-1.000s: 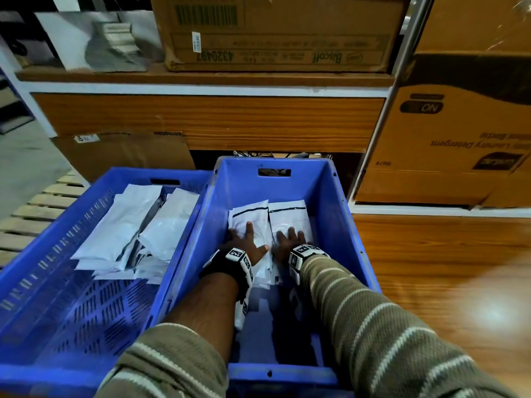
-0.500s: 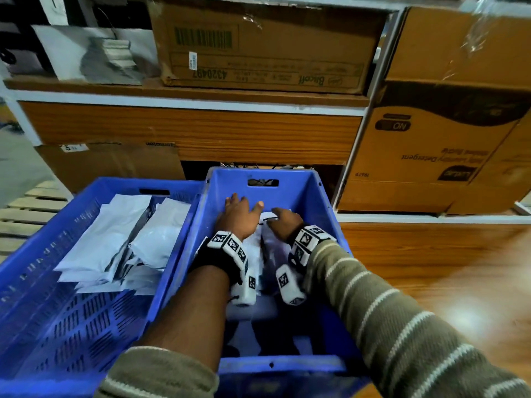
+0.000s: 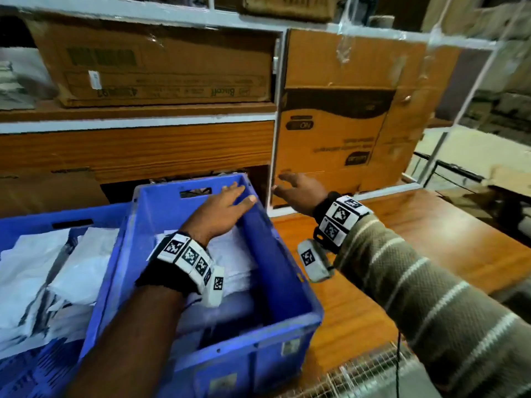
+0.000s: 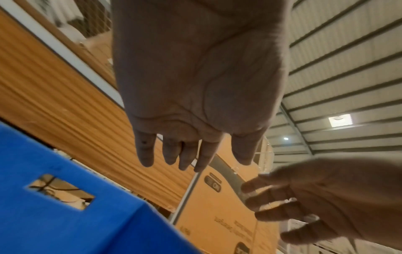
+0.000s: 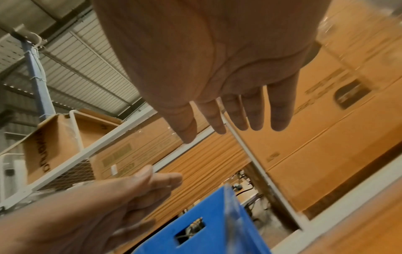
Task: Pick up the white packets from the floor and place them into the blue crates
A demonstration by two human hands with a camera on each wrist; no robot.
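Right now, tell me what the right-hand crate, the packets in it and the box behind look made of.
Right-hand crate: moulded plastic, smooth blue walls with a cut handle slot. Packets: probably thin plastic film or paper, white and crinkled; blur leaves it open. Box: brown corrugated cardboard, matte, printed, taped.

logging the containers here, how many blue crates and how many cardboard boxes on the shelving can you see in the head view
blue crates: 2, the right crate and the left crate, both holding white packets
cardboard boxes clearly seen: 2, the wide box and the tall box; others at the edges are too blurred or cut off to count
total: 4
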